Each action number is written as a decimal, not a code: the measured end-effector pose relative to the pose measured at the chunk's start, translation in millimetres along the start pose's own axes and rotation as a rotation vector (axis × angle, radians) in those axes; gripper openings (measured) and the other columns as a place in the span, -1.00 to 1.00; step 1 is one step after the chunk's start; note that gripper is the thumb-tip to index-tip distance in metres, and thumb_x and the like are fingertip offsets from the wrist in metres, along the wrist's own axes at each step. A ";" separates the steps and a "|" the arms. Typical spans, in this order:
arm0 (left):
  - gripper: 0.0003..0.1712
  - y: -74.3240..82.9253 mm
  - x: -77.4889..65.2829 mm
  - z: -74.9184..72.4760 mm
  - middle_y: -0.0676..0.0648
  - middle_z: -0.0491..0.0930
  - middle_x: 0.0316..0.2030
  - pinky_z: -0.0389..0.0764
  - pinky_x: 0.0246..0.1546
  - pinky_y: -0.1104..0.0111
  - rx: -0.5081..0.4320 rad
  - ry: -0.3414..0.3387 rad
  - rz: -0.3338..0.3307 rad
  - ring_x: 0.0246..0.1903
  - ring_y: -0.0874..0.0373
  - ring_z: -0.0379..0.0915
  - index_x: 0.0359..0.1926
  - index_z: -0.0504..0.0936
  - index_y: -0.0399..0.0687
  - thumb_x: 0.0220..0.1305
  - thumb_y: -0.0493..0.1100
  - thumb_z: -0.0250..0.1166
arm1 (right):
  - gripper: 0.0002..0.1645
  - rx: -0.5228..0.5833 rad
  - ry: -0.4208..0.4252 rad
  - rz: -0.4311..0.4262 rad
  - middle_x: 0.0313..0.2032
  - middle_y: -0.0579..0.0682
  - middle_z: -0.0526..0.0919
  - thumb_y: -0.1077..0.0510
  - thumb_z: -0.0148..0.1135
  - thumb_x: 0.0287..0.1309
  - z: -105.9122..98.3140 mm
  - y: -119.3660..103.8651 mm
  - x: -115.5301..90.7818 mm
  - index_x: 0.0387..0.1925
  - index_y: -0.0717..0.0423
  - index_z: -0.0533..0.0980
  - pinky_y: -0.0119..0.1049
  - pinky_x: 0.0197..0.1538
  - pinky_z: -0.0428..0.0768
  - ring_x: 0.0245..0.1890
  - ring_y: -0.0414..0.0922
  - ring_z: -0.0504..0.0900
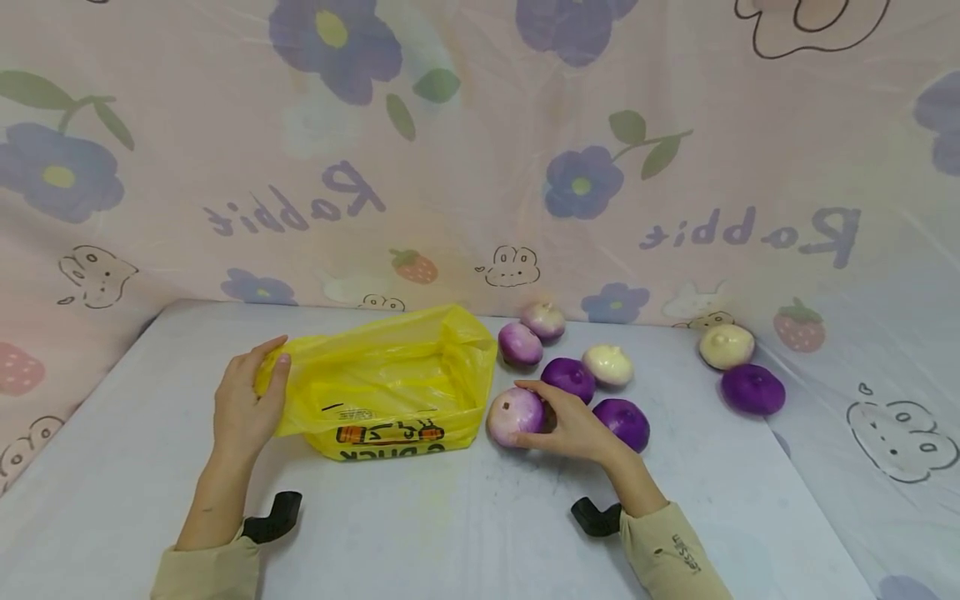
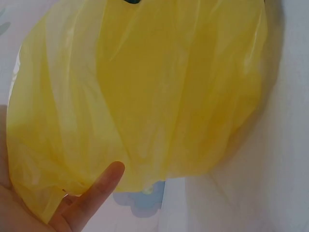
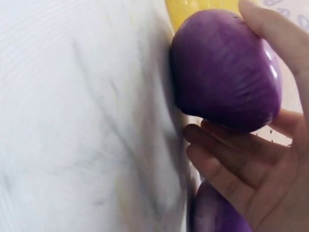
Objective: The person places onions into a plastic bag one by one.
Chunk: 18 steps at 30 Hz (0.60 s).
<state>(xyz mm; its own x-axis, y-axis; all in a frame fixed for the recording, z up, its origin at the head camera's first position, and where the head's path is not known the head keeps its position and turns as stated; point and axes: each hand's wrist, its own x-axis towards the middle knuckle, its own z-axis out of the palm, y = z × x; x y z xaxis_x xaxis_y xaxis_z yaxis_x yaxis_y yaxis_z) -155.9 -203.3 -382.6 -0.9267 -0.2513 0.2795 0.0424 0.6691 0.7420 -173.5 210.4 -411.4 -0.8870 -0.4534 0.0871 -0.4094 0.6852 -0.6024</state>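
In the head view my left hand [image 1: 250, 402] grips the left rim of a yellow plastic bag [image 1: 405, 375]. The bag lies on its base with its mouth held wide, printed lettering along the near side. The left wrist view shows the thumb [image 2: 104, 186] against the thin plastic. My right hand [image 1: 573, 423] holds a pale purple onion [image 1: 510, 417] just right of the bag, thumb on the near side and a finger over the far side. Seen from the right wrist, this onion [image 3: 224, 70] is close beside the white tabletop, the lower fingers under it.
Behind my right hand sit dark purple onions [image 1: 567, 379], a white onion [image 1: 608, 366] and paler purple ones [image 1: 521, 344]. Another white onion [image 1: 727, 346] and a dark purple onion [image 1: 753, 389] lie at the table's right edge. A patterned cloth [image 1: 465, 183] hangs behind the white table [image 1: 420, 533].
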 end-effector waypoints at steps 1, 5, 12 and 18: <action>-0.50 -0.1 -0.1 0.2 -0.41 0.32 0.17 0.22 0.13 -0.28 0.000 -0.002 -0.005 0.16 -0.36 0.23 0.32 0.38 -0.10 0.47 -0.02 -0.07 | -0.03 -0.004 -0.001 -0.003 0.19 -0.06 0.52 -0.31 0.42 -0.11 0.2 0.0 0.2 0.29 0.03 0.36 -0.03 0.22 0.47 0.15 -0.09 0.51; -0.49 0.1 -0.6 0.8 -0.41 0.31 0.18 0.22 0.13 -0.28 -0.005 -0.007 -0.026 0.17 -0.37 0.22 0.33 0.36 -0.08 0.48 -0.02 -0.08 | -0.04 0.015 0.018 0.035 0.19 -0.05 0.52 -0.28 0.44 -0.11 -1.9 -2.3 -0.1 0.30 -0.01 0.35 -0.02 0.22 0.47 0.14 -0.07 0.52; -0.50 1.0 -0.8 0.3 -0.40 0.34 0.17 0.24 0.14 -0.27 -0.011 0.010 -0.005 0.16 -0.36 0.25 0.33 0.38 -0.08 0.47 -0.03 -0.06 | -0.02 0.187 0.121 0.140 0.23 -0.02 0.45 -0.21 0.48 -0.12 -13.8 -11.5 0.1 0.33 -0.12 0.28 0.02 0.20 0.46 0.14 -0.02 0.49; -0.50 1.7 -0.9 -0.3 -0.40 0.34 0.16 0.25 0.13 -0.27 -0.013 0.015 0.010 0.14 -0.37 0.26 0.33 0.38 -0.09 0.47 -0.03 -0.06 | -0.02 0.199 0.168 0.102 0.26 -0.03 0.41 -0.13 0.48 -0.09 -19.7 -14.8 3.1 0.36 -0.09 0.25 0.00 0.22 0.46 0.18 -0.03 0.45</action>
<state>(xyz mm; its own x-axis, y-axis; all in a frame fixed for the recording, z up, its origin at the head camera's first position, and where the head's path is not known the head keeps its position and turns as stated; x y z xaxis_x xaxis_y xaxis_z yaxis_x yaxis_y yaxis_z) -154.9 -202.2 -381.4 -0.9207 -0.2550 0.2955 0.0562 0.6625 0.7469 -174.5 210.1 -386.6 -0.9513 -0.2755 0.1383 -0.2808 0.5896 -0.7573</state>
